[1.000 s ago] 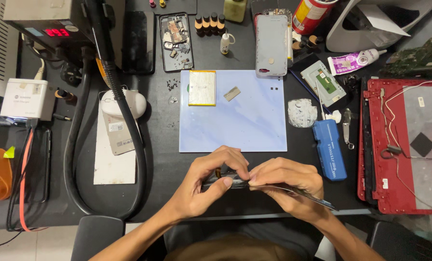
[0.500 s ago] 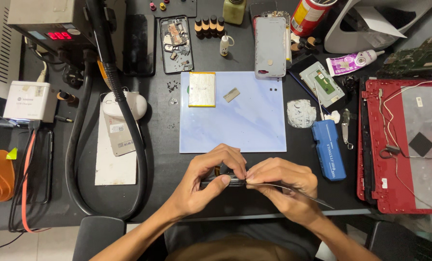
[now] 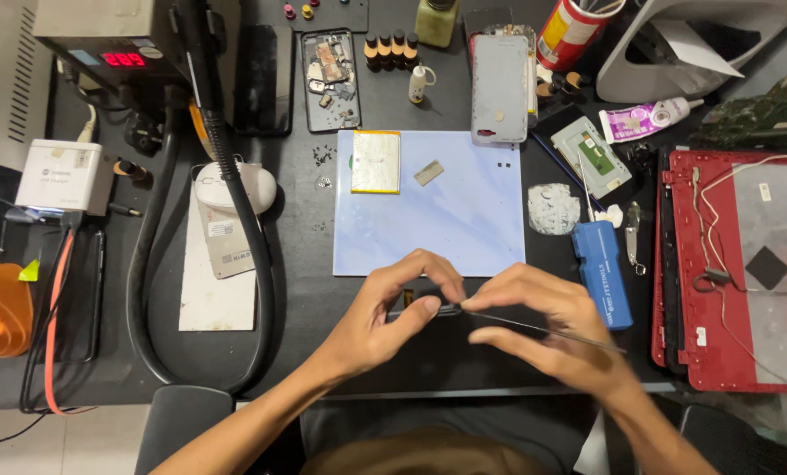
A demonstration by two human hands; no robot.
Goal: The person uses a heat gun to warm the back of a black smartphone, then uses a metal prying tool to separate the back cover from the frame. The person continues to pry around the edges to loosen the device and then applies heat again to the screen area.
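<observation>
Two hands work low over the black counter (image 3: 305,290). Left hand (image 3: 384,317) pinches a small dark flat part (image 3: 411,308) in its fingers. Right hand (image 3: 543,330) pinches thin metal tweezers (image 3: 534,327) touching it. The yellow flat battery (image 3: 376,162) already lies out on the pale blue mat (image 3: 464,220).

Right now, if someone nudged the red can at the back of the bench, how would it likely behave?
The red can stands upright, tall for its base, so it may tip. Being round, it would probably roll once down. Tools seem to stick out of its top, perhaps making it top-heavy.
</observation>
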